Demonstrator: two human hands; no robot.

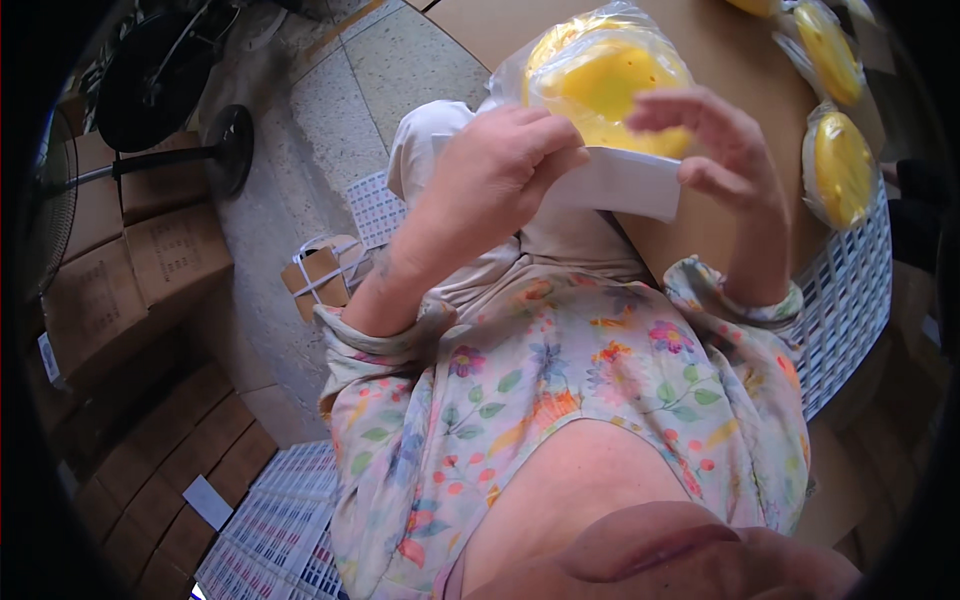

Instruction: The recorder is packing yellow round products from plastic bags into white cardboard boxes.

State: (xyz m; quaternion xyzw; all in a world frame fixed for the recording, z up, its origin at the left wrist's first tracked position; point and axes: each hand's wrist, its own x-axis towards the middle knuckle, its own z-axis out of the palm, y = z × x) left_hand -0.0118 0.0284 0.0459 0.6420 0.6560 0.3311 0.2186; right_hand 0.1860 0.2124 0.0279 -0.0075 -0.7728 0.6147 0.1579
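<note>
Pinching white paper (625, 185), the left hand (500, 165) curls inward.

The scene is viewed through a single fisheye camera, the left of a side-by-side pair worn on the person's head, aimed steeply downward from close above the floral top (560, 375). The left hand (505, 170) and right hand (715, 150) are taken in at near range in the upper middle, while the tabletop (735, 50) at upper right and the floor (395, 65) at upper left are seen from above. Straight edges are bent toward the dark, rounded rim.
</note>
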